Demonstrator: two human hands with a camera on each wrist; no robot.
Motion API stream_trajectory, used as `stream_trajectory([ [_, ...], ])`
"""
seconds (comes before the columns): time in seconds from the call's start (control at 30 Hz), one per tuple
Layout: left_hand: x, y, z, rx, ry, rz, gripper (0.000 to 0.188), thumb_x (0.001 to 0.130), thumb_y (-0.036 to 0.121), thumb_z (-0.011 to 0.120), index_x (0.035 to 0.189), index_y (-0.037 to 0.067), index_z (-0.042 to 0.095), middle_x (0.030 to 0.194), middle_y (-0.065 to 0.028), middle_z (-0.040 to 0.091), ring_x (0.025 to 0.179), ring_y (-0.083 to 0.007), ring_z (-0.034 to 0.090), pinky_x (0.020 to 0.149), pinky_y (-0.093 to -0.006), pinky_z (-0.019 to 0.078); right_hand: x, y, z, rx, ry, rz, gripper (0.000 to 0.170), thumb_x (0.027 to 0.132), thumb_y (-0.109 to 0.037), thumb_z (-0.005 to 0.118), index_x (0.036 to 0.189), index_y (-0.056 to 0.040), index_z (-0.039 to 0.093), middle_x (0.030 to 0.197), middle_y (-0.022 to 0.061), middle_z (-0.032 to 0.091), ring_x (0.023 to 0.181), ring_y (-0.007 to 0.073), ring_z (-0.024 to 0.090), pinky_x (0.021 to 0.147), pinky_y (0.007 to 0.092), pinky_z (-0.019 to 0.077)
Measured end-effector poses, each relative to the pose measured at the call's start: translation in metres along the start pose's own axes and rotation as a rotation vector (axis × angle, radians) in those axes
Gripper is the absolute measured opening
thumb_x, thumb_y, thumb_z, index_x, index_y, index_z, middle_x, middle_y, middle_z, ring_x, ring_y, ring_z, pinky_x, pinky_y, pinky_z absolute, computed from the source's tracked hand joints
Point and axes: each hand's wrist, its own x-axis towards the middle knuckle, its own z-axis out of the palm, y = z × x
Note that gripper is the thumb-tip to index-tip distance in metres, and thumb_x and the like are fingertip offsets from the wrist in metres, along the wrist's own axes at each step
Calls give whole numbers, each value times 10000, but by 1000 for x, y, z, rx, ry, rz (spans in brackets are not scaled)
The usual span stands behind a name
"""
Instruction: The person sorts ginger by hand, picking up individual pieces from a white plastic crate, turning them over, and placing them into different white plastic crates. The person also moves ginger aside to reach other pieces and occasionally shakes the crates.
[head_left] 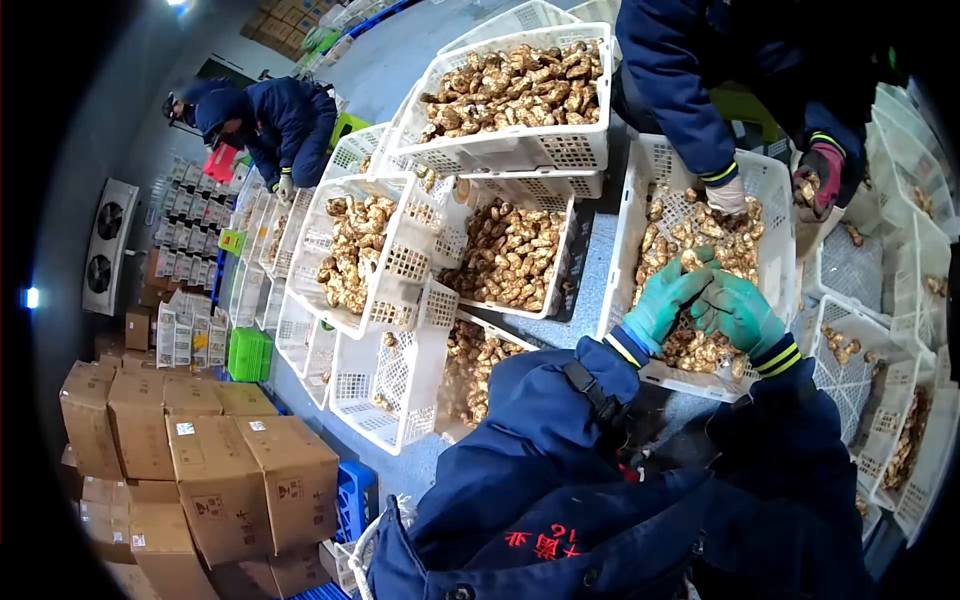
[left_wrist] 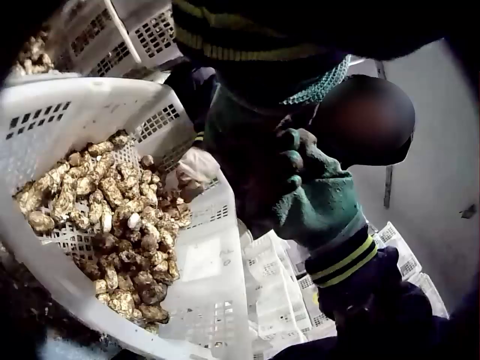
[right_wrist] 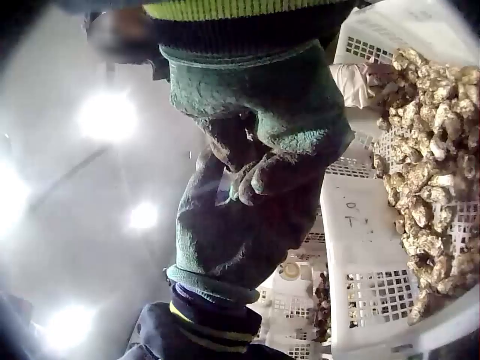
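Observation:
Two green-gloved hands meet above a white crate [head_left: 618, 300] of brown-and-white mushrooms [head_left: 745, 240]. The left hand [head_left: 668, 302] has bent fingers, and a pale mushroom [head_left: 692, 260] shows at its fingertips, gripped there. Close against it is the right hand [head_left: 740, 312], its fingers curled inward; whether it holds anything is hidden. In the left wrist view the right hand [left_wrist: 319, 199] faces the shadowed left hand [left_wrist: 244, 142]. The right wrist view has the right hand [right_wrist: 262, 112] above the left hand [right_wrist: 232, 217], their fingers overlapping, with the crate [right_wrist: 367, 247] alongside.
Across the crate another person's gloved hand [head_left: 727, 196] reaches in, and their other glove [head_left: 820, 180] holds a mushroom. Filled crates [head_left: 500, 150] stand at the left, more crates [head_left: 860, 380] at the right. Cardboard boxes [head_left: 205, 480] are stacked lower left; people [head_left: 265, 120] bend over crates behind.

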Motion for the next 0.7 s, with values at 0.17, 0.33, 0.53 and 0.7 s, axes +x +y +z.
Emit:
stream_trajectory([
  [0.17, 1, -2, -7, 193, 48, 74, 281, 906, 160, 589, 1135, -1, 565, 862, -26, 597, 804, -107, 570, 749, -256, 467, -2, -1, -5, 9, -26, -15, 182, 944, -150, 478, 1041, -21, 562, 807, 61, 605, 635, 129, 582, 564, 249, 490],
  [0.33, 4, -1, -6, 213, 190, 104, 272, 873, 90, 617, 1131, 6, 593, 1004, -35, 640, 896, -97, 591, 810, -245, 472, -4, -11, 2, -162, 193, 96, 188, 936, -130, 471, 1061, -21, 560, 825, 83, 619, 619, 148, 586, 555, 254, 501],
  [0.53, 0, 6, -10, 303, 401, 140, 120, 815, 79, 701, 851, 54, 589, 797, -9, 622, 727, -87, 592, 643, -214, 464, 12, 18, -1, -517, 249, -297, 328, 906, -133, 546, 1210, -17, 499, 901, 99, 634, 752, 119, 600, 629, 244, 483],
  [0.7, 9, 0, -7, 500, 402, 115, 281, 788, 154, 761, 721, 86, 496, 659, 40, 497, 568, -61, 449, 480, -227, 359, 10, 19, 8, -667, 278, -98, 260, 919, -150, 526, 1143, -19, 549, 766, 85, 646, 598, 131, 585, 548, 275, 468],
])
